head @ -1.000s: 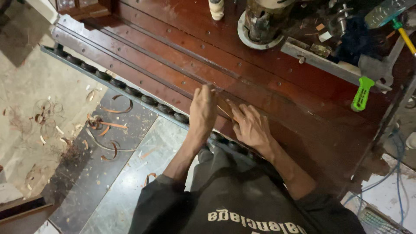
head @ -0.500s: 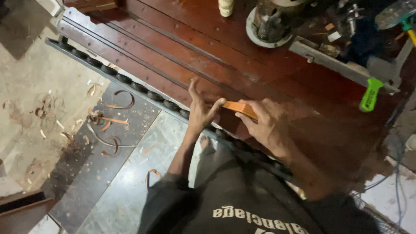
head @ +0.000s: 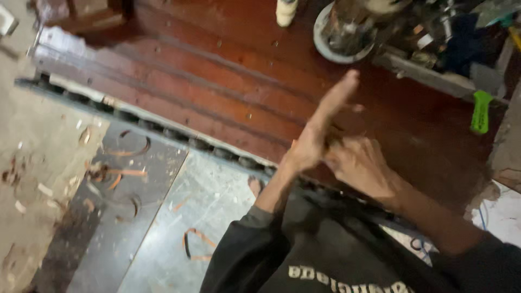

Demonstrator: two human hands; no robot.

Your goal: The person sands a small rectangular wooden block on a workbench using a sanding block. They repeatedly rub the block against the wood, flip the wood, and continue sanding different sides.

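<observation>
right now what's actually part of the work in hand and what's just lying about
In hand:
- left hand, fingers stretched out over the wood
- right hand, beside the left and touching it; too blurred to tell if it holds anything
- dark red grooved wooden panel under both hands

Lying about:
- green-handled clamp
- round-based power tool
- pale bottle
- curled shavings on the floor
</observation>
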